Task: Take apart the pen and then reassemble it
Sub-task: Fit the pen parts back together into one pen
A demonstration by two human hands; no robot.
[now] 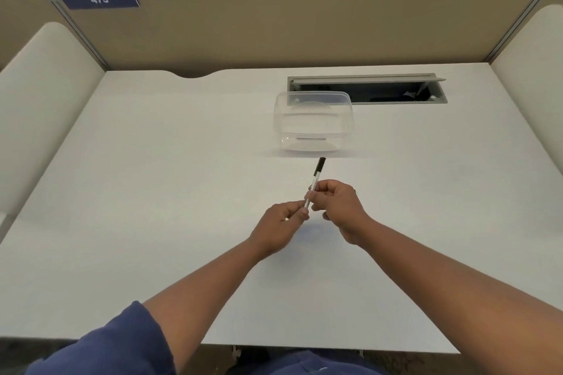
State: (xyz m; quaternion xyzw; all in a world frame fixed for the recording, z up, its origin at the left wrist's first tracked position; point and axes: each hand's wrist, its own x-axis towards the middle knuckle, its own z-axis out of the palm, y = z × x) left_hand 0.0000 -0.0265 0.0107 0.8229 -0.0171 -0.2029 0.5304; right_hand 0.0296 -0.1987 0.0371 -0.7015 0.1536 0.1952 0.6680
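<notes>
A thin white pen (315,177) with a black cap at its far end is held above the middle of the white desk (170,179), pointing away from me. My left hand (281,227) pinches the pen's near end between thumb and fingers. My right hand (338,207) grips the barrel just above that, fingers curled around it. The two hands touch each other at the pen. The capped end sticks out free beyond my right hand. The near tip is hidden inside my left fingers.
A clear plastic container (313,122) stands just beyond the pen's cap. Behind it an open cable slot (368,90) is cut into the desk. Beige partition walls (274,24) close off the back and both sides.
</notes>
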